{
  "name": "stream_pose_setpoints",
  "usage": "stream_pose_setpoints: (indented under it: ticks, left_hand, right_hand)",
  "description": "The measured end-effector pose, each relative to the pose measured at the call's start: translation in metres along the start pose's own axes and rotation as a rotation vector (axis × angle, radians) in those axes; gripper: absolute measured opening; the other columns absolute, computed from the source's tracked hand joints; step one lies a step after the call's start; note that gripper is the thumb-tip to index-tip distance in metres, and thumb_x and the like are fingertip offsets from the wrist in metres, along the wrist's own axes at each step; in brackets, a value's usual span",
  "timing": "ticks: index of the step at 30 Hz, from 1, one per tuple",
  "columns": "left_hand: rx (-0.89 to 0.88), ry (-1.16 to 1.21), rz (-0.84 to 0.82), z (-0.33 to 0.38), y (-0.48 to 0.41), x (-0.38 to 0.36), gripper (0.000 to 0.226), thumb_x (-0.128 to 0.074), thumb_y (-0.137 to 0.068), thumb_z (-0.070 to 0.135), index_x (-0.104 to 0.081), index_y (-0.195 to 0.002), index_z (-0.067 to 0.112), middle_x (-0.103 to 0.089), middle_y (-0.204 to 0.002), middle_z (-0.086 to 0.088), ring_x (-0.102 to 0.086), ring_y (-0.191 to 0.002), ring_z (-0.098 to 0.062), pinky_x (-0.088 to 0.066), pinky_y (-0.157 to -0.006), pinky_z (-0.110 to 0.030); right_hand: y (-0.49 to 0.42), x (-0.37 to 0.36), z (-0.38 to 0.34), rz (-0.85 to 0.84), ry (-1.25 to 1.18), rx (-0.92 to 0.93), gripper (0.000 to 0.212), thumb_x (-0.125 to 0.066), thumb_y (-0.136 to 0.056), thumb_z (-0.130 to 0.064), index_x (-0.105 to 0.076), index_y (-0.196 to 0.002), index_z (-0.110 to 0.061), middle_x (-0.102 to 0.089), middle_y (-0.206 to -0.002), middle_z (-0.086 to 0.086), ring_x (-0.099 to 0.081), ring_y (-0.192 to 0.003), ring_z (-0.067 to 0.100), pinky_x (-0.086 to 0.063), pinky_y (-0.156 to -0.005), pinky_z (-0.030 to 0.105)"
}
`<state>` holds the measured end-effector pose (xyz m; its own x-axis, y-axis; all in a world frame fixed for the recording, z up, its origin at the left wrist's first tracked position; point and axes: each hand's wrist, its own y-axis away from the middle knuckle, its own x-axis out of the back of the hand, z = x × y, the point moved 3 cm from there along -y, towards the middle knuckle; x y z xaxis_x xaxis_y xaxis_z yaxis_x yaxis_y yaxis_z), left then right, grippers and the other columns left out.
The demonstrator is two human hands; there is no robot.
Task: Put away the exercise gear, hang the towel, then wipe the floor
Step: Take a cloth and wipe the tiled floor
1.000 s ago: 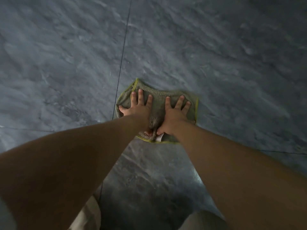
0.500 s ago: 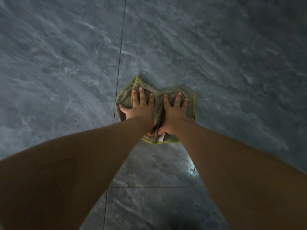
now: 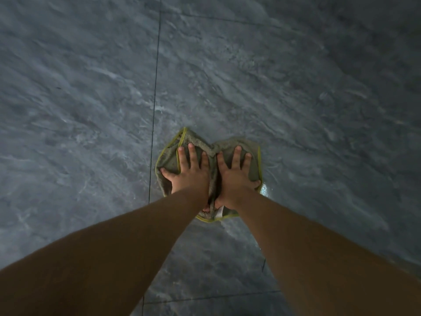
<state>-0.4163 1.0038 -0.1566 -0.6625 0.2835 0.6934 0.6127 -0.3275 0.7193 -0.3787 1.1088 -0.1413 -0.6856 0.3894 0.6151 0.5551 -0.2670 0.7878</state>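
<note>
I see both arms stretched forward and down over the grey marbled floor (image 3: pixel 296 87), with the cloth (image 3: pixel 198 140) pinned under them. The cloth is a grey-green rag with yellow edging (image 3: pixel 259 160). It lies just to the right of the long grout line (image 3: pixel 156 99), with its left edge almost touching that line, and I can't tell whether it actually does.

The left grip (image 3: pixel 191 174), a bare hand, lies palm down on the half of the cloth nearer the grout line. It is released: the fingers are straight and spread, pressing flat and curled round nothing. The right grip (image 3: pixel 234 179) sits beside it on the half farther from the line, and it is also released, flat with splayed fingers. The two hands are close together, and the cloth is bunched into a raised ridge between them that runs away from me. The thumbs are hidden down in that fold, so I can't say how they lie.

A small white tag (image 3: pixel 219 212) pokes out at the near edge of the cloth, below the right wrist. On the side of the cloth away from the grout line, a wet glint (image 3: pixel 264 190) shines on the tile just beside the right grip's outer finger. A fainter cross joint (image 3: pixel 205 297) meets the grout line near the bottom, under my forearms.
</note>
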Motion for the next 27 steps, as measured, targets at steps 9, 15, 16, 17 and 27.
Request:
stream_pose_setpoints:
  ticks: [9, 15, 16, 17, 27]
  left_hand:
    - [-0.009, -0.011, -0.002, 0.001, 0.000, 0.001, 0.150, -0.089, -0.060, 0.057, 0.023, -0.153, 0.019, 0.038, -0.155, -0.017, 0.031, -0.144, -0.044, -0.017, -0.101, -0.084]
    - [-0.015, 0.019, 0.009, -0.002, -0.018, 0.019, 0.151, -0.090, -0.058, 0.055, 0.022, -0.154, 0.024, 0.038, -0.156, -0.012, 0.031, -0.145, -0.040, -0.017, -0.101, -0.084]
    - [-0.011, 0.020, 0.012, -0.002, -0.022, 0.021, 0.152, -0.091, -0.057, 0.055, 0.022, -0.154, 0.024, 0.038, -0.156, -0.012, 0.031, -0.145, -0.040, -0.017, -0.100, -0.084]
    - [-0.011, 0.014, 0.019, -0.002, -0.026, 0.023, 0.152, -0.091, -0.057, 0.056, 0.023, -0.153, 0.024, 0.038, -0.156, -0.013, 0.031, -0.145, -0.040, -0.017, -0.100, -0.084]
    - [0.011, 0.010, 0.034, 0.001, -0.029, 0.023, 0.151, -0.092, -0.056, 0.054, 0.019, -0.155, 0.024, 0.037, -0.157, -0.013, 0.030, -0.145, -0.041, -0.018, -0.100, -0.085]
  right_hand:
    - [-0.002, -0.001, 0.000, 0.006, 0.012, -0.005, 0.150, -0.092, -0.053, -0.052, 0.022, -0.150, -0.043, 0.047, -0.150, 0.005, 0.036, -0.141, 0.039, -0.024, -0.097, 0.082]
    - [-0.017, 0.025, -0.003, -0.018, 0.012, 0.002, 0.151, -0.094, -0.051, -0.050, 0.021, -0.149, -0.045, 0.047, -0.150, 0.003, 0.036, -0.141, 0.038, -0.023, -0.097, 0.083]
    - [-0.020, 0.029, -0.004, -0.015, 0.018, 0.006, 0.151, -0.094, -0.051, -0.050, 0.021, -0.149, -0.045, 0.047, -0.150, 0.003, 0.036, -0.141, 0.038, -0.023, -0.096, 0.083]
    - [-0.023, 0.031, -0.004, -0.006, 0.031, 0.008, 0.151, -0.094, -0.051, -0.051, 0.021, -0.149, -0.045, 0.047, -0.150, 0.003, 0.035, -0.141, 0.038, -0.023, -0.096, 0.084]
    - [-0.028, 0.031, -0.002, -0.007, 0.037, 0.012, 0.151, -0.094, -0.050, -0.051, 0.021, -0.149, -0.045, 0.047, -0.150, 0.003, 0.036, -0.141, 0.039, -0.021, -0.095, 0.085]
